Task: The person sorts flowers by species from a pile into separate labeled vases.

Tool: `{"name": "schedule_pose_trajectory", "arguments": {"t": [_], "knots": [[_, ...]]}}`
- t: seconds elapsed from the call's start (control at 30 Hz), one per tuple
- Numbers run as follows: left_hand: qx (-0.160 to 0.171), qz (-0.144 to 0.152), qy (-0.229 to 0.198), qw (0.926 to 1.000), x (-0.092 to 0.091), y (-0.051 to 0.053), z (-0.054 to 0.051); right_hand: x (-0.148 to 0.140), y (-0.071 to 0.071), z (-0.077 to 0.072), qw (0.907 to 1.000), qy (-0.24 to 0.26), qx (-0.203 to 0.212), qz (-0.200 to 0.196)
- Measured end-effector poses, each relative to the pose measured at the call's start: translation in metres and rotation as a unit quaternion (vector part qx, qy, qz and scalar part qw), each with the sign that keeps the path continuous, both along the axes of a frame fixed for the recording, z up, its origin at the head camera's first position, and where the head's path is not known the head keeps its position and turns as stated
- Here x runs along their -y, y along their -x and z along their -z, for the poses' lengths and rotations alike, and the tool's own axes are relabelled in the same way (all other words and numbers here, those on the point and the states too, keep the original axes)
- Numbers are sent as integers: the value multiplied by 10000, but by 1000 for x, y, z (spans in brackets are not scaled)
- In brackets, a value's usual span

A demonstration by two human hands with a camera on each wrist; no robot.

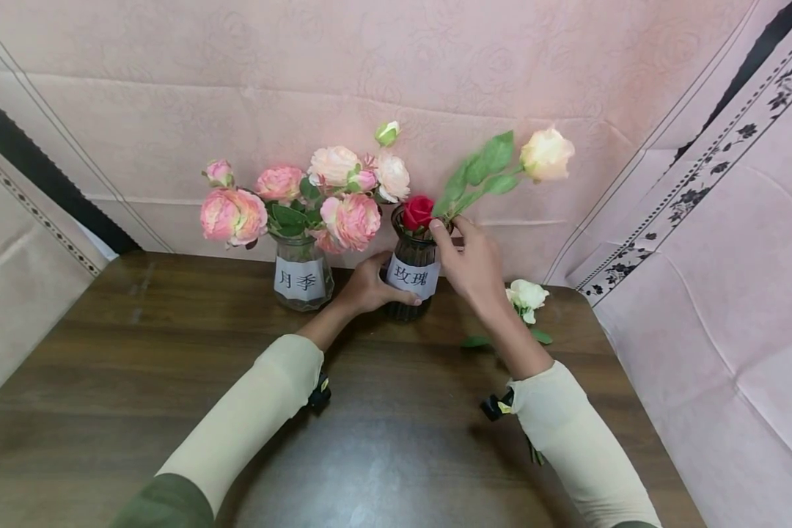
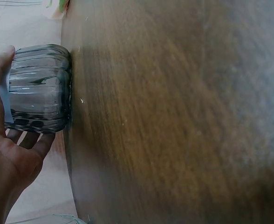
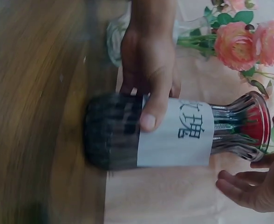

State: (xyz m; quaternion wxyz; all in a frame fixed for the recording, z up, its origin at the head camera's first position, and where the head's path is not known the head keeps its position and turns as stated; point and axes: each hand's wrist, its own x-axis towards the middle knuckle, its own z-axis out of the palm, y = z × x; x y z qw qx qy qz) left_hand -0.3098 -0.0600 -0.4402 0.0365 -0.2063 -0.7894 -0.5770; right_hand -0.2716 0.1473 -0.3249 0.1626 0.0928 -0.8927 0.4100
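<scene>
A dark ribbed glass vase [image 1: 412,253] with a white label stands near the table's back edge, a red rose [image 1: 418,212] at its mouth. My left hand [image 1: 369,286] grips the vase's lower part, thumb across the front; in the left wrist view its fingers wrap the glass [image 2: 39,88]. My right hand [image 1: 470,260] pinches the stem of a cream rose [image 1: 548,154] at the vase's rim, the bloom leaning out to the right. In the right wrist view the right hand [image 3: 258,184] is beside the vase mouth; the stem there is mostly hidden.
To the left stands a clear labelled vase [image 1: 300,273] full of pink flowers [image 1: 351,220]. A white flower [image 1: 526,295] lies on the table [image 1: 369,440] at the right, partly under my right forearm. A pink cloth [image 1: 270,95] hangs behind the table.
</scene>
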Motion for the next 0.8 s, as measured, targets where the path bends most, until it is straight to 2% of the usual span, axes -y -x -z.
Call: {"name": "schedule_pose_trajectory", "arguments": {"t": [0.1,0.27,0.5,0.8], "knots": [[-48,33,-25,10000,0,0,-1,-4,-4,-1,9974,-701,139,47],[-92,29,-11,10000,-1,0,-1,-12,-9,3,9922,-1114,533,160],[-179,3,-22,9998,0,0,-1,-24,-8,16,9928,-917,775,-42],[-97,15,15,10000,0,0,0,-45,-9,33,9901,-570,1240,-330]]}}
